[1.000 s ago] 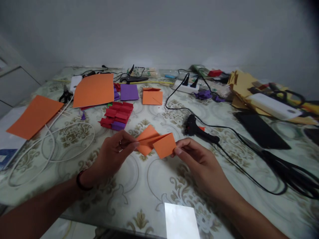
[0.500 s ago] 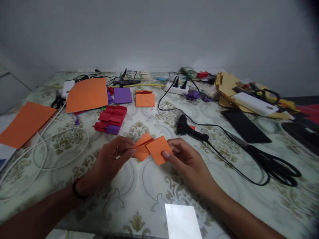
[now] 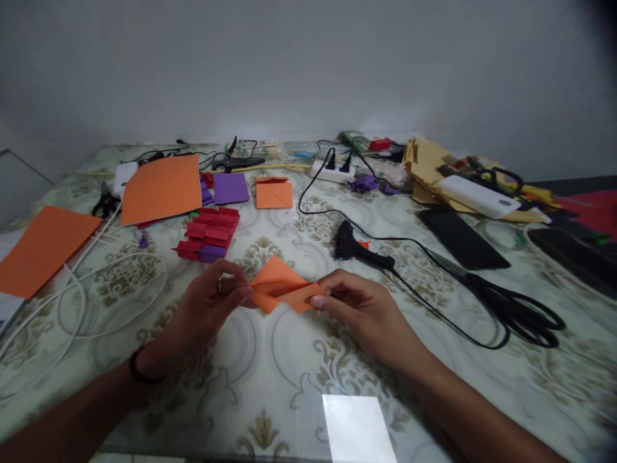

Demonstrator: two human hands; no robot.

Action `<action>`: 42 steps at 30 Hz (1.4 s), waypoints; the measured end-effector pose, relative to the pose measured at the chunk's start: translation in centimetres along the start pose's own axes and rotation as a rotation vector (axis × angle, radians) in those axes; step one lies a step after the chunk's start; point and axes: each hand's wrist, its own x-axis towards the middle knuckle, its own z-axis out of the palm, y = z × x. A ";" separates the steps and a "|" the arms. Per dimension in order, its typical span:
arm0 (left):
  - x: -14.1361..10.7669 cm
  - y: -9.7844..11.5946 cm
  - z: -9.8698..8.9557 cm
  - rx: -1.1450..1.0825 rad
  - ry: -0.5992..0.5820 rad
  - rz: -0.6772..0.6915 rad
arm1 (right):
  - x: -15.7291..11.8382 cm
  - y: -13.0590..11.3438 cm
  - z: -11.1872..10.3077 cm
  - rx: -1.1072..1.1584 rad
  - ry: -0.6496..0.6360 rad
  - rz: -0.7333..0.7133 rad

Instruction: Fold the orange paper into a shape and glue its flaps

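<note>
Your left hand pinches the left end of the folded orange paper, and your right hand grips its right end, over the middle of the tabletop. Farther left lies a red pleated piece; beyond your right hand, a black glue gun.

I am holding a folded orange paper between my left and right fingers; its flaps are gaping above the worktop.
</note>
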 end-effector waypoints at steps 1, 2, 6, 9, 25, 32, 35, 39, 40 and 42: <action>0.0 0.1 0.0 0.003 -0.001 0.004 | 0.0 -0.1 0.0 -0.006 -0.003 0.002; 0.0 0.2 0.0 0.013 0.000 0.007 | 0.0 -0.2 0.0 -0.011 -0.007 0.007; -0.1 0.1 -0.2 0.077 -0.002 0.053 | 0.0 -0.4 -0.1 -0.042 -0.013 -0.012; 0.0 -0.1 -0.5 0.125 -0.012 0.110 | -0.1 -0.3 -0.3 -0.122 -0.025 -0.126; -0.8 1.5 0.1 0.464 -0.368 0.254 | -0.5 0.4 -0.1 -0.296 -0.182 -0.451; -0.6 0.7 0.0 0.563 -0.287 0.619 | -0.3 0.3 -0.1 -0.303 -0.142 -0.434; -0.6 0.8 0.1 0.586 -0.300 0.589 | -0.4 0.4 0.1 -0.294 -0.149 -0.453; -0.8 0.9 0.3 0.540 -0.442 0.478 | -0.4 0.4 0.3 -0.269 -0.189 -0.454; -0.8 0.9 0.3 0.534 -0.453 0.459 | -0.4 0.4 0.3 -0.263 -0.192 -0.445; -0.9 0.9 0.4 0.532 -0.447 0.430 | -0.4 0.4 0.3 -0.247 -0.182 -0.424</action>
